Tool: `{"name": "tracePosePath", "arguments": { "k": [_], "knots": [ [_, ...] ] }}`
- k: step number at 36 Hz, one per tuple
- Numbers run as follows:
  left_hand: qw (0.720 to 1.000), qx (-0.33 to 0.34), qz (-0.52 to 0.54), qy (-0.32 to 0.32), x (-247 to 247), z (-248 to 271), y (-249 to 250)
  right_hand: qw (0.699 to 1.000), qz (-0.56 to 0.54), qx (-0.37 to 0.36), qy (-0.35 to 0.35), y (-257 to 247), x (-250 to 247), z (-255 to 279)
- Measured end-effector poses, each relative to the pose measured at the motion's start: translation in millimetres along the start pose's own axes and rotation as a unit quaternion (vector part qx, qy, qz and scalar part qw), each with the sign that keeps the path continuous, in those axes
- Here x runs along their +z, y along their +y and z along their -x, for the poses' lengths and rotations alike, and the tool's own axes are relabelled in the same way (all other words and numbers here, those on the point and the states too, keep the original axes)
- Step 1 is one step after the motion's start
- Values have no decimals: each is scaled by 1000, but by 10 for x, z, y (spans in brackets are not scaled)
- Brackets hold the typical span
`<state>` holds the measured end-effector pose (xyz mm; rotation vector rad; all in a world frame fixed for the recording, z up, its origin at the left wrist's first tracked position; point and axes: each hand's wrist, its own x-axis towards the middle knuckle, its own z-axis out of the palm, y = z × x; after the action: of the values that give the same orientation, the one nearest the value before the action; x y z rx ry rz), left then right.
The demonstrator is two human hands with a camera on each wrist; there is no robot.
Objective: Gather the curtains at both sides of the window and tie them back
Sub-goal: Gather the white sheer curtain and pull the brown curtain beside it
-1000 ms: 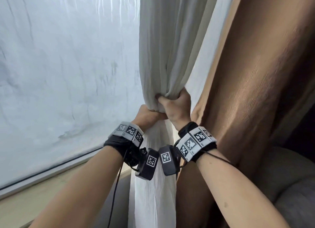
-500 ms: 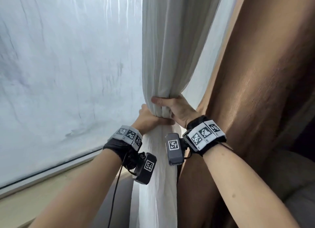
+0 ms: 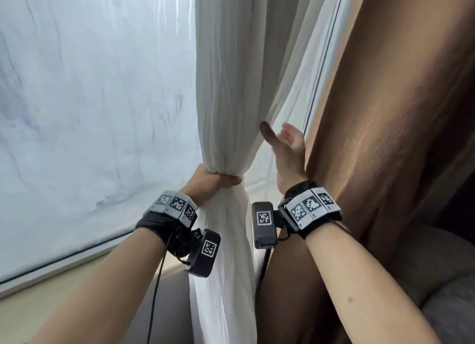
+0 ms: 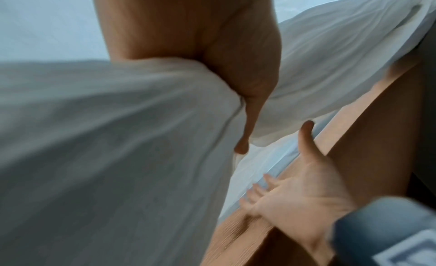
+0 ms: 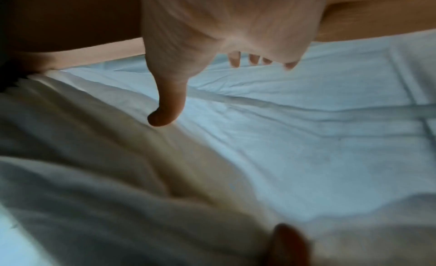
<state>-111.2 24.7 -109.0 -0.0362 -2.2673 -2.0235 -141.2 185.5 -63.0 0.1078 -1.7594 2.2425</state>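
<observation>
A white sheer curtain [image 3: 231, 86] hangs bunched in the middle of the head view. My left hand [image 3: 213, 180] grips the bunch [image 4: 118, 139] tightly, fingers wrapped round it. My right hand [image 3: 285, 148] is spread open to the right of the bunch, thumb out, with its back against the brown drape [image 3: 385, 138]. In the left wrist view the right hand [image 4: 295, 193] shows its palm with straight fingers beside the drape [image 4: 235, 238]. The right wrist view shows its thumb [image 5: 167, 102] and fingertips [image 5: 254, 59] over loose sheer fabric [image 5: 283, 139], holding nothing.
The bright window pane [image 3: 90, 99] fills the left, with a sill [image 3: 51, 287] along its lower edge. A loose part of the sheer [image 3: 290, 112] lies behind the right hand near the window frame line. A grey cushion [image 3: 437, 279] sits at lower right.
My right hand has let go of the white bunch, moved right and up, and opened beside the brown drape. The left hand keeps its grip on the bunch.
</observation>
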Motion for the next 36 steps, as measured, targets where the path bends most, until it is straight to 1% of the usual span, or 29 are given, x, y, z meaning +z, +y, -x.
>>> {"name": "tracePosePath", "arguments": {
  "k": [3,4,5,6,8,9,10,11,13,14,15,17,19,21,24,27,28,29,31,32,33,34,36],
  "knots": [
    [1000,-18,12,-13,-65,24,-9,995,82,56,8,-12,-72,-12],
    [1000,-21,18,-16,-61,33,-15,993,91,74,-8,-17,-78,12],
    [999,-21,17,-19,-46,35,-31,991,80,95,-50,-13,-71,48],
    [1000,-18,12,-19,-28,21,-49,985,63,111,-113,10,-48,79],
    [1000,-1,-2,-14,21,-15,-80,960,39,115,-251,77,34,155],
    [1000,9,-10,-7,46,-35,-89,951,14,108,-290,114,89,183],
    [1000,23,-14,1,67,-42,-92,945,-1,105,-310,143,155,202],
    [999,37,-17,16,88,-65,-109,946,21,102,-307,150,220,216],
    [995,48,-51,70,108,-128,-170,959,101,66,-257,190,308,191],
    [992,59,-62,91,123,-138,-182,960,122,59,-246,212,324,172],
    [991,71,-50,98,139,-128,-176,959,130,60,-243,247,332,149],
    [993,92,-7,77,177,-105,-163,958,132,63,-247,290,333,128],
    [994,99,-6,44,224,-55,-109,957,155,52,-239,300,318,123],
    [996,75,-14,41,248,-77,-121,961,171,32,-217,288,267,113],
    [997,24,-26,68,237,-185,-174,968,182,-1,-176,283,123,81],
    [995,-2,-25,93,193,-265,-191,971,173,-3,-166,235,-26,46],
    [995,-12,-25,98,176,-280,-197,973,176,-9,-148,197,-76,28],
    [994,-21,-24,100,160,-290,-199,976,182,-30,-114,140,-121,17],
    [995,-31,-19,94,154,-298,-189,975,195,-102,-1,12,-221,-28],
    [996,-34,-19,85,166,-300,-177,968,200,-142,52,-54,-275,-49],
    [997,-36,-15,73,181,-297,-159,959,205,-172,91,-87,-319,-75],
    [997,-39,-12,60,201,-295,-144,949,216,-197,116,-105,-358,-85],
    [999,-45,-12,24,247,-287,-107,920,267,-235,165,-73,-424,-109]
  ]
}}
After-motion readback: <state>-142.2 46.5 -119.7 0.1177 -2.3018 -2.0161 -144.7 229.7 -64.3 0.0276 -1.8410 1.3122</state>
